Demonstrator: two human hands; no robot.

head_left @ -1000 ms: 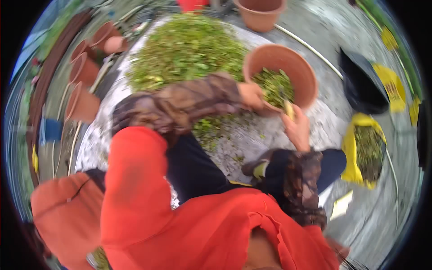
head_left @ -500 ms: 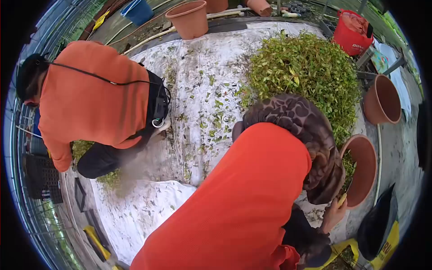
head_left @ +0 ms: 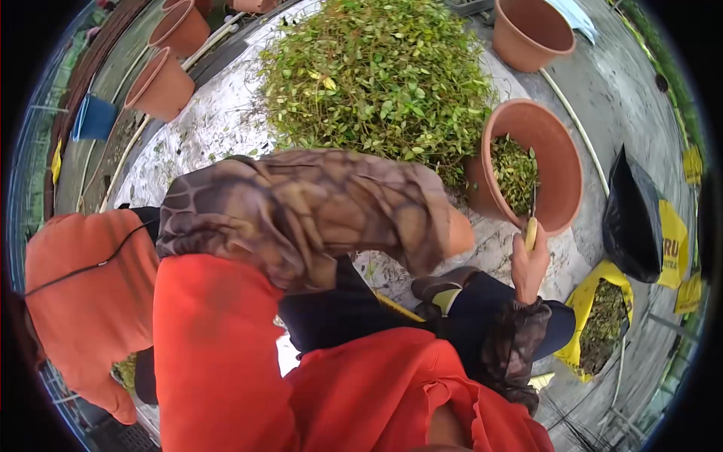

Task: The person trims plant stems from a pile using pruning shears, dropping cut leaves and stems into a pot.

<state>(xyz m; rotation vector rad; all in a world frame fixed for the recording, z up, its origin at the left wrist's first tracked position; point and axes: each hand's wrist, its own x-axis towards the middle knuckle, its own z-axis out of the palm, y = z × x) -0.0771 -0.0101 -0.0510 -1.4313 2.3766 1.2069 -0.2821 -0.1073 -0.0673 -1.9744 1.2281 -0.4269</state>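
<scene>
My right hand (head_left: pixel 529 265) is closed around the pale yellow handle of a knife (head_left: pixel 532 233). Its thin blade points up into a brown plastic pot (head_left: pixel 577 181), in front of the cut leafy stems (head_left: pixel 514 169) inside. The pot is tipped, its mouth facing me. My left hand (head_left: pixel 460 230) shows only in part past the patterned sleeve, close to the pot's lower left side; its fingers are hidden. A large heap of green leafy cuttings (head_left: pixel 376 83) lies just beyond my left arm, reaching to the pot's rim.
A co-worker in an orange shirt (head_left: pixel 90 279) bends at the left. More brown pots (head_left: pixel 160 84) and a blue bucket (head_left: pixel 95 117) stand at upper left. A second pot (head_left: pixel 533 34), a black bag (head_left: pixel 631 218) and a yellow bag of soil or debris (head_left: pixel 576 324) are on the right.
My view has swung right and closer, so the heap and the pot sit further left in it. The knife stays in my right hand, its blade now visible inside the pot.
</scene>
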